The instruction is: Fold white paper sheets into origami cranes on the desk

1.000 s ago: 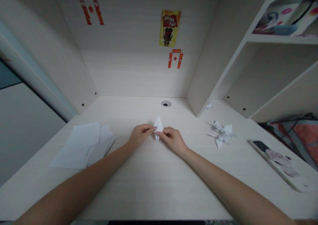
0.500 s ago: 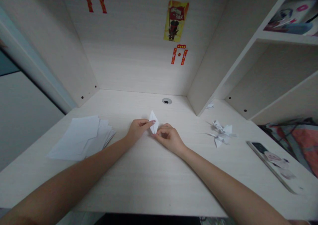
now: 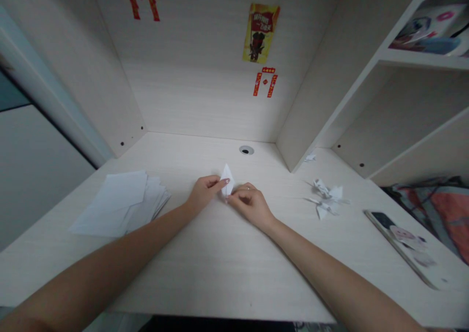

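Observation:
A small sheet of white paper, folded into a narrow diamond (image 3: 226, 175), is held just above or on the desk (image 3: 205, 268) between both hands. My left hand (image 3: 205, 189) grips its left side, thumb laid across the front face and fingers behind. At the lower point, my right hand (image 3: 252, 204) pinches the paper between thumb and fingertips; a ring shows on one finger. The exact fold under the right fingertips is too small to make out.
A stack of white paper sheets (image 3: 113, 200) lies on the left. Several folded paper cranes (image 3: 326, 195) sit on the right, beside a phone (image 3: 403, 246). A cable hole (image 3: 246, 150) is at the back, and an upright divider (image 3: 308, 93) stands right of it.
My right thumb and fingers have closed in slightly at the diamond's lower point. The left hand keeps its hold, and the paper has barely shifted.

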`<state>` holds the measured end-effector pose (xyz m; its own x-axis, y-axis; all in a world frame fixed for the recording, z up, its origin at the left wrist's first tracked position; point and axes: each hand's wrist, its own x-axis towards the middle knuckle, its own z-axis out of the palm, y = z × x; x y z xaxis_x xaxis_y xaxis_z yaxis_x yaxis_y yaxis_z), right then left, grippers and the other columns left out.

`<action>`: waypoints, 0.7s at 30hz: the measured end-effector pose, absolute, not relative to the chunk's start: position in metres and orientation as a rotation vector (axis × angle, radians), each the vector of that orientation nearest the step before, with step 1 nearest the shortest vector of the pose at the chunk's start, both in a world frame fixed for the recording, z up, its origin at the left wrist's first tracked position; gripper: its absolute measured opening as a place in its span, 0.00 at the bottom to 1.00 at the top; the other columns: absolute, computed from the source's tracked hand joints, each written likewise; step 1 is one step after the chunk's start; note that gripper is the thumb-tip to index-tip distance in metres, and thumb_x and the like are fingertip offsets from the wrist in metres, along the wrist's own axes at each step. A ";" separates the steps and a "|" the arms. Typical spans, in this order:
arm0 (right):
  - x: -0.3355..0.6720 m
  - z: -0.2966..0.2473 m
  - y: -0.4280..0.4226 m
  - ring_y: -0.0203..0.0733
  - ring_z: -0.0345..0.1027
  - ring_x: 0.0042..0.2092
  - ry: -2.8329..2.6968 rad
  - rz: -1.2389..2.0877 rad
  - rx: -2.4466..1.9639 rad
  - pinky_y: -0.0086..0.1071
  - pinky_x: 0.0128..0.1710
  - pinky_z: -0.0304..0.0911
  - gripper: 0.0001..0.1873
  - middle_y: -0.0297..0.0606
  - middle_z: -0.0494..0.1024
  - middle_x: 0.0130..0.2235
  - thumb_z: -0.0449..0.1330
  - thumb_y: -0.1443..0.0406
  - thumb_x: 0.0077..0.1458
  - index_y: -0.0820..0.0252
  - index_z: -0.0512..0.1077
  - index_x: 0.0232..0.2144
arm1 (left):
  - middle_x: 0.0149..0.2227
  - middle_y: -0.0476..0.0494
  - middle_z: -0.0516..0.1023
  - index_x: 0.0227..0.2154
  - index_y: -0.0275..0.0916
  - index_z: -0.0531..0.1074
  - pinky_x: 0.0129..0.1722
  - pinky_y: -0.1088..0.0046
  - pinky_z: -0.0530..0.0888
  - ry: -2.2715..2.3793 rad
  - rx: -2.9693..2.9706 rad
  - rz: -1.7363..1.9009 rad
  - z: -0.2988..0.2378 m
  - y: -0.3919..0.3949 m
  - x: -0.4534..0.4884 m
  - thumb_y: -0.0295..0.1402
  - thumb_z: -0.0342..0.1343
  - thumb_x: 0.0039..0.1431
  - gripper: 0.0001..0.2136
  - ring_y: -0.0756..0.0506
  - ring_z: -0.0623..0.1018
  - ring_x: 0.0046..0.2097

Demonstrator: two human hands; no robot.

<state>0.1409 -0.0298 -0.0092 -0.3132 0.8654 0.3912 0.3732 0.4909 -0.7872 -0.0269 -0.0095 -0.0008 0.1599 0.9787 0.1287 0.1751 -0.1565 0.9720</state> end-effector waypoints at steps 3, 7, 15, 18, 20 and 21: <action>0.142 -0.011 -0.025 0.37 0.63 0.30 -1.654 0.798 -1.082 0.32 0.34 0.59 0.12 0.34 0.72 0.27 0.58 0.55 0.51 0.58 0.67 0.27 | 0.19 0.52 0.64 0.21 0.35 0.69 0.23 0.78 0.60 1.131 1.593 1.053 -0.004 -0.011 -0.027 0.46 0.53 0.50 0.17 0.52 0.64 0.24; 0.143 -0.015 -0.018 0.35 0.65 0.30 -1.425 0.964 -0.961 0.31 0.34 0.61 0.18 0.33 0.72 0.31 0.61 0.58 0.48 0.55 0.60 0.39 | 0.19 0.52 0.65 0.22 0.35 0.69 0.22 0.79 0.59 1.136 1.817 0.945 -0.003 -0.018 -0.025 0.45 0.52 0.53 0.16 0.53 0.64 0.23; 0.143 -0.016 -0.020 0.34 0.64 0.29 -1.478 1.003 -0.895 0.28 0.29 0.62 0.22 0.33 0.69 0.31 0.60 0.60 0.48 0.55 0.63 0.47 | 0.21 0.52 0.70 0.24 0.36 0.72 0.24 0.79 0.61 1.190 1.859 0.968 -0.001 -0.020 -0.025 0.44 0.52 0.52 0.15 0.52 0.67 0.25; 0.146 -0.019 -0.018 0.36 0.65 0.32 -1.514 0.998 -0.909 0.29 0.32 0.63 0.19 0.36 0.70 0.34 0.59 0.61 0.50 0.55 0.67 0.46 | 0.25 0.50 0.73 0.28 0.36 0.73 0.25 0.78 0.64 1.204 1.774 1.019 -0.004 -0.015 -0.026 0.43 0.53 0.51 0.14 0.51 0.70 0.27; 0.147 -0.022 -0.016 0.38 0.67 0.36 -1.556 0.980 -0.928 0.31 0.35 0.64 0.16 0.38 0.72 0.36 0.58 0.61 0.50 0.56 0.70 0.43 | 0.27 0.48 0.75 0.29 0.36 0.74 0.28 0.77 0.66 1.190 1.710 1.049 -0.005 -0.014 -0.027 0.43 0.54 0.51 0.14 0.49 0.72 0.29; 0.147 -0.023 -0.015 0.39 0.67 0.38 -1.574 0.968 -0.937 0.33 0.37 0.65 0.15 0.39 0.73 0.37 0.58 0.61 0.51 0.56 0.72 0.42 | 0.28 0.47 0.75 0.29 0.35 0.74 0.29 0.76 0.67 1.174 1.681 1.059 -0.005 -0.013 -0.026 0.43 0.55 0.50 0.14 0.49 0.73 0.30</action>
<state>0.1475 -0.0151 -0.0230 -0.1771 0.9183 0.3540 0.0987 0.3744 -0.9220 -0.0263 -0.0131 -0.0046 0.2150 0.9595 0.1820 0.2800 -0.2391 0.9298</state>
